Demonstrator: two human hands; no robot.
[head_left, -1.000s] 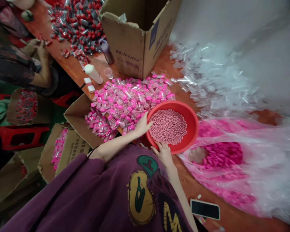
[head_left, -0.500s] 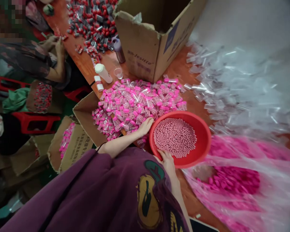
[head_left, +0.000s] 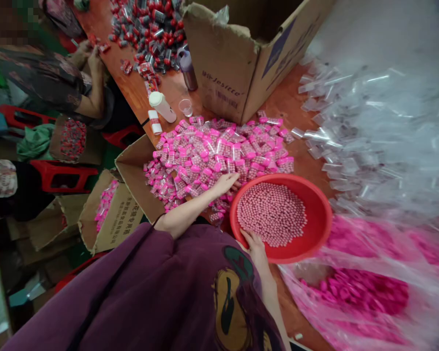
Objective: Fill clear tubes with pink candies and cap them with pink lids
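Note:
A red plastic basin (head_left: 316,200) stands at the table's near edge, holding a heap of small pink balls (head_left: 272,212). My right hand (head_left: 253,241) grips its near-left rim, the fingers over the edge and the thumb side partly hidden. Just beyond the rim's left side, my left hand (head_left: 227,184) is over the pile of filled clear jars with pink caps (head_left: 219,148). Its fingers are stretched out, and nothing shows in them. Right of the basin lies a clear plastic bag with bright pink caps (head_left: 369,290).
Behind the pile stands a tall open carton (head_left: 223,73). Clear empty containers (head_left: 366,131) spread at the right. A white-lidded cup (head_left: 164,107) and a purple bottle (head_left: 187,70) stand at the left edge. A co-worker's hands (head_left: 89,56) are near red-capped jars (head_left: 149,36).
My left hand has come away from the basin's rim toward the jar pile, fingers extended. My right hand stays on the rim. The whole view has shifted slightly.

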